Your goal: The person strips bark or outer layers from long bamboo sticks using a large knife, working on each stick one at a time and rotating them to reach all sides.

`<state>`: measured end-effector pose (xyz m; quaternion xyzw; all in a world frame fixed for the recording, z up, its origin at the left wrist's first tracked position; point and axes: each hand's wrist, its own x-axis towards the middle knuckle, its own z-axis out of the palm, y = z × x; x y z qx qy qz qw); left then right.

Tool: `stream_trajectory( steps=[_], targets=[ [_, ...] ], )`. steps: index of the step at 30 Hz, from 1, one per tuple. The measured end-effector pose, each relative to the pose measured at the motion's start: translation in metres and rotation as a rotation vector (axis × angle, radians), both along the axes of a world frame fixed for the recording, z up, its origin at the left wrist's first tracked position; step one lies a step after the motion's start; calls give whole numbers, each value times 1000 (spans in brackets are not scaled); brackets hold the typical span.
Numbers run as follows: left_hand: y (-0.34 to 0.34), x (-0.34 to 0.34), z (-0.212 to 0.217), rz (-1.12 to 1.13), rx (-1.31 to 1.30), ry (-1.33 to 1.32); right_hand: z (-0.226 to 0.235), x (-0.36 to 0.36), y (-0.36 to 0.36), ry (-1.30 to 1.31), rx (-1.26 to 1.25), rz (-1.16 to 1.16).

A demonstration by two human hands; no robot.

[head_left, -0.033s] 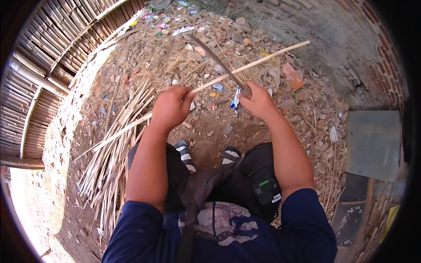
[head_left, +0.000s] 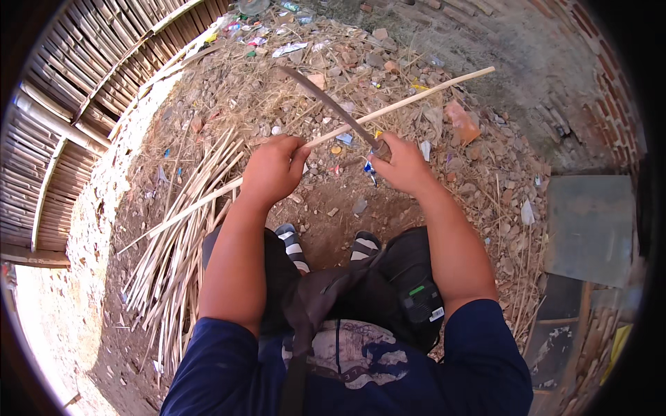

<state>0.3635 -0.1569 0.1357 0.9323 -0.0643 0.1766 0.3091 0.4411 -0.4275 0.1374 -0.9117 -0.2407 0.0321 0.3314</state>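
The right hand [head_left: 402,165], gripping the knife [head_left: 337,107], shifts towards eight o'clock, so the blade crosses the stick [head_left: 416,101] nearer the left hand [head_left: 270,172], tightly pinching it.

knife [head_left: 329,100] shifted left along pale stick [head_left: 416,99], blade tip [head_left: 286,71] lower

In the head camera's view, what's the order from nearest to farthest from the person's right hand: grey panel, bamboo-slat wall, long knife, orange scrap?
1. Long knife: gripped in the right hand.
2. Orange scrap: on the ground, just beyond to the right.
3. Grey panel: farther right.
4. Bamboo-slat wall: far left.
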Motion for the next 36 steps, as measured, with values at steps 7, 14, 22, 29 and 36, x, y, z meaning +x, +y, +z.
stream_trajectory(
  steps=[7, 14, 22, 29, 36],
  targets=[
    [17, -3, 0, 58, -56, 105, -16, 20, -20, -6, 54, -78],
    [10, 0, -5, 12, -12, 56, -5, 2, 4, 58, -120, 44],
    [14, -9, 10, 68, -39, 153, -23, 27, -22, 43, 117, -137],
    [16, -5, 5, -9, 19, 108, 1, 1, -1, 84, -149, 94],
    [28, -13, 6, 71, -6, 153, -23, 26, -22, 61, 87, -110]
  ],
)
